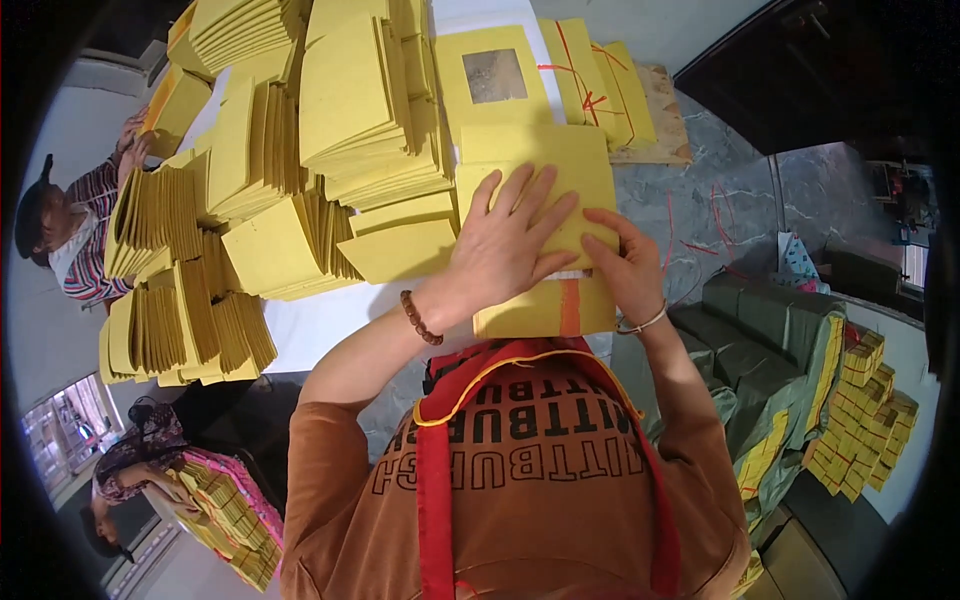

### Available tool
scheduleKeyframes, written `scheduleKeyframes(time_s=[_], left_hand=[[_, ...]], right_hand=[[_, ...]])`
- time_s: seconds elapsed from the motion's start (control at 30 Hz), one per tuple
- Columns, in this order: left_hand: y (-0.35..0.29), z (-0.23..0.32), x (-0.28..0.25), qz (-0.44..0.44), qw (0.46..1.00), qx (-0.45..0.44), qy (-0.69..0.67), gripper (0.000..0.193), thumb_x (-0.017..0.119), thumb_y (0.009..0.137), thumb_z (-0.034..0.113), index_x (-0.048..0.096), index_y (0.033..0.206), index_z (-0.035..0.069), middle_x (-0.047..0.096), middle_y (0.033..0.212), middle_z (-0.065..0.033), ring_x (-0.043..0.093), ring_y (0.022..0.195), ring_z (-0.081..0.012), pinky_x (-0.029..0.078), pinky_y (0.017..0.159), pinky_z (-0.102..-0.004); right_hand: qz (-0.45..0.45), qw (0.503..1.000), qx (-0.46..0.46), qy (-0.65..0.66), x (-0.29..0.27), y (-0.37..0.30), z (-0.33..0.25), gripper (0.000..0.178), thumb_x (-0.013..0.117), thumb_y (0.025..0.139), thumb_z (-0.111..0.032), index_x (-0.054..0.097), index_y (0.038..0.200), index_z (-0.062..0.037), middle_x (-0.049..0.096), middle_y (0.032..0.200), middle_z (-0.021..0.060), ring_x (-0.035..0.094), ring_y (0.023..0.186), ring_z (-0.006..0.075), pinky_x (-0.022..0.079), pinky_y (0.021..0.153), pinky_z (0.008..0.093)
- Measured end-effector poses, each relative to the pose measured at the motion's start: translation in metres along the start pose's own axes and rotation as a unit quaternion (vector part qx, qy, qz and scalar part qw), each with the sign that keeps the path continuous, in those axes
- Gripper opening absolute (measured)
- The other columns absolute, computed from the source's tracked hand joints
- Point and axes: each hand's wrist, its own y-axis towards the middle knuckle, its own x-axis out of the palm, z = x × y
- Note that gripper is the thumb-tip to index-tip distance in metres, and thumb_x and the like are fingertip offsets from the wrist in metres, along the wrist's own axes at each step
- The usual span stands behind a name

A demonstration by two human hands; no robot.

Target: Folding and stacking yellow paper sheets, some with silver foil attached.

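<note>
The left hand presses flat on a rectangular yellow paper sheet at the frame's centre — its fingers fanned wide. The right hand holds thumb and forefinger narrowly apart at the sheet's right edge; whether they pinch it, I cannot tell. Thick stacks of folded yellow paper crowd the upper left — red-tied yellow paper bundles lie right of top centre.

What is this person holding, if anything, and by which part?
The left hand grips nothing, lying spread flat on the yellow paper. The right hand has thumb and finger at the paper's right edge; whether they pinch it, I can't tell.
</note>
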Motion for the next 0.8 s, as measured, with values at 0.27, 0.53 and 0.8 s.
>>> scheduleKeyframes(time_s=[0.27,0.53,0.8], left_hand=[[0.000,-0.002,0.006,0.016,1.000,0.000,-0.001,0.061,0.061,0.077,0.044,0.048,0.127,0.012,0.039,0.135,-0.0159,0.033,0.125,-0.0336,0.023,0.103,-0.0482],[-0.014,-0.015,-0.005,0.018,0.988,0.098,-0.118,0.055,0.068,0.071,0.027,0.053,0.120,0.007,0.048,0.121,-0.0144,0.042,0.112,-0.0331,0.032,0.094,-0.0424],[-0.008,0.019,-0.003,-0.019,0.953,0.128,0.275,0.046,0.054,0.078,0.024,0.053,0.116,-0.001,0.053,0.109,-0.0137,0.050,0.097,-0.0253,0.043,0.080,-0.0330]], right_hand=[[0.033,0.790,-0.340,-0.509,0.012,-0.018,-0.022,0.058,0.055,0.083,-0.039,0.042,0.133,-0.0110,0.033,0.141,0.0139,0.032,0.130,0.0287,0.013,0.103,0.0584],[-0.021,0.822,-0.252,-0.511,0.015,-0.018,-0.005,0.062,0.040,0.089,-0.044,0.035,0.136,-0.0033,0.027,0.145,0.0130,0.024,0.135,0.0262,0.007,0.100,0.0660],[-0.085,0.893,-0.234,-0.375,0.005,-0.011,-0.009,0.061,0.040,0.091,-0.040,0.032,0.137,-0.0018,0.029,0.144,0.0147,0.024,0.135,0.0289,0.013,0.107,0.0513]])
